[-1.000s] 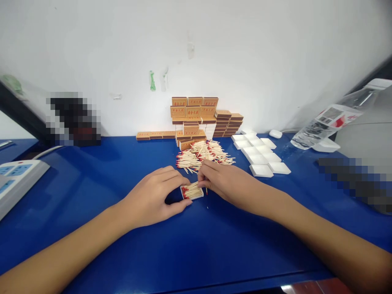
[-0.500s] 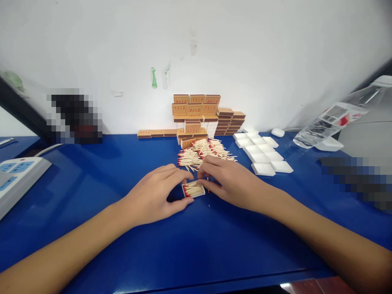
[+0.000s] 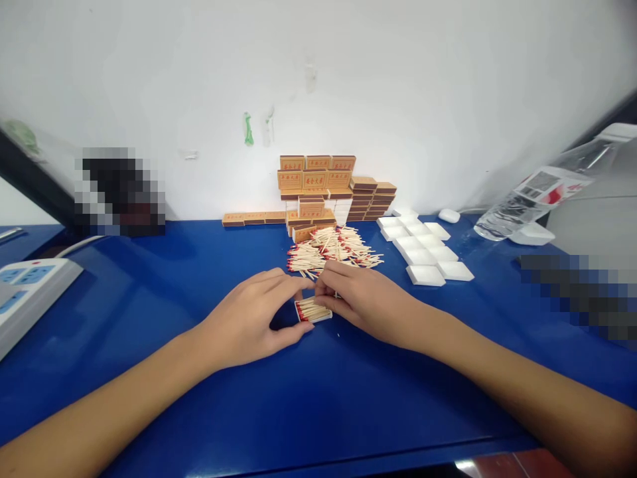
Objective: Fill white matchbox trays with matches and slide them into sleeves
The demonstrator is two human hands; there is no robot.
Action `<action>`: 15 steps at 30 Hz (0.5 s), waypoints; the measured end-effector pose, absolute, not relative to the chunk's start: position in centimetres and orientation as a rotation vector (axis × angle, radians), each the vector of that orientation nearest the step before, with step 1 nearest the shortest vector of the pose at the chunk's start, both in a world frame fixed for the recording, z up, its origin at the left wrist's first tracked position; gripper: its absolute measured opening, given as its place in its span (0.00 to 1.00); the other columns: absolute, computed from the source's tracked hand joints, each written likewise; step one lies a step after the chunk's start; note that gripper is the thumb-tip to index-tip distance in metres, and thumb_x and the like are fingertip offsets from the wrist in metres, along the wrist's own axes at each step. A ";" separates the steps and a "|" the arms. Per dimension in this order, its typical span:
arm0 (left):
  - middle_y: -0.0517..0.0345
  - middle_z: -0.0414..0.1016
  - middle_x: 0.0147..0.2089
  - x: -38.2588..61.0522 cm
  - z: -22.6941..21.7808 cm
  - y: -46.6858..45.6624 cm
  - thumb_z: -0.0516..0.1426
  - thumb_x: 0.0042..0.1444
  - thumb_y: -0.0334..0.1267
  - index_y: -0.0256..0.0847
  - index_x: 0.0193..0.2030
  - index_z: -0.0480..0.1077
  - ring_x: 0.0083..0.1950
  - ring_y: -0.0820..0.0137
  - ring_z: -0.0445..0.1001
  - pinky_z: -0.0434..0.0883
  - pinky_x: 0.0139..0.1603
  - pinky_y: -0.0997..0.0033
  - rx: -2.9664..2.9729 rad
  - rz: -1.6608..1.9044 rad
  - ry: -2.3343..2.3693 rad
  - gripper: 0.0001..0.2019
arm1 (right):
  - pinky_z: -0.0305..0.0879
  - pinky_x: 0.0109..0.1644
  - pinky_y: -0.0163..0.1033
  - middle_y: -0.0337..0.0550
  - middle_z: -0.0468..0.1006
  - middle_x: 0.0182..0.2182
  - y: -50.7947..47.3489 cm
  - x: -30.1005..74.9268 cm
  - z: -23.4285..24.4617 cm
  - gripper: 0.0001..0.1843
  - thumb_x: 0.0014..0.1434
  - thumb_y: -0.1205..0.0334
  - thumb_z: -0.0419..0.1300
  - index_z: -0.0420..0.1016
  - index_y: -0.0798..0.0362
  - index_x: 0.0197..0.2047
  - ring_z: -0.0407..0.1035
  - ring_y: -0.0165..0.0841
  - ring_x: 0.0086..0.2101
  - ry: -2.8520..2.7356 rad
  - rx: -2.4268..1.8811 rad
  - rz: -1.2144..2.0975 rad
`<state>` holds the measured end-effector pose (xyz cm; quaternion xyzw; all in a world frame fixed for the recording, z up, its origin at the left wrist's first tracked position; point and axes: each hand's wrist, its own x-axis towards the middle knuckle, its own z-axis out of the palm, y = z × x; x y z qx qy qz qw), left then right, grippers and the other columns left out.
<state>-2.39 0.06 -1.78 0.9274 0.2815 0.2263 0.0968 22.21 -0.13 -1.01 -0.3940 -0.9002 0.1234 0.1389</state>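
Note:
A small white matchbox tray [image 3: 327, 318] sits on the blue table, filled with red-headed matches [image 3: 309, 310] lying lengthwise, their heads toward the left end. My left hand [image 3: 263, 312] grips the tray from the left, thumb at its near side and fingers at its far side. Over the tray's right end, my right hand [image 3: 355, 295] is closed in a pinch; a bit of a pale matchstick shows between its fingers, the rest hidden. Just beyond both hands lies a loose heap of matches [image 3: 333, 245].
Matchboxes [image 3: 316, 179] are stacked against the wall behind the heap, with a short row at their left. White trays [image 3: 425, 275] lie to the right. A plastic bottle [image 3: 527, 199] leans at far right; a power strip [image 3: 34, 285] is at far left.
My right hand has shifted slightly left and down, its fingertips now over the matches in the tray. The left hand stays at the tray. The camera view has shifted slightly.

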 end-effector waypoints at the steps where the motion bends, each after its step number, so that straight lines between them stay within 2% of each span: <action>1: 0.51 0.80 0.48 -2.4 -1.8 0.1 0.63 0.66 0.41 0.40 0.60 0.69 0.48 0.59 0.78 0.75 0.51 0.58 2.746 0.669 0.835 0.18 | 0.67 0.41 0.39 0.45 0.75 0.42 -0.1 22.2 -1.0 0.04 0.73 0.67 0.58 0.72 0.55 0.42 0.73 0.34 0.37 -2.601 -1.144 0.359; 9: 0.52 0.79 0.46 -2.3 -1.6 0.1 0.63 0.66 0.41 0.40 0.59 0.70 0.47 0.60 0.78 0.75 0.49 0.58 2.751 0.661 0.846 0.17 | 0.66 0.41 0.41 0.46 0.74 0.43 -0.1 22.8 -0.7 0.08 0.75 0.66 0.55 0.74 0.55 0.45 0.71 0.35 0.37 -2.597 -1.027 0.383; 15: 0.52 0.80 0.47 -2.3 -1.7 0.0 0.64 0.66 0.40 0.39 0.60 0.69 0.48 0.59 0.78 0.75 0.50 0.57 2.754 0.678 0.832 0.19 | 0.64 0.40 0.40 0.45 0.74 0.41 -0.5 22.7 -0.8 0.08 0.73 0.65 0.58 0.80 0.54 0.46 0.71 0.34 0.36 -2.603 -1.044 0.343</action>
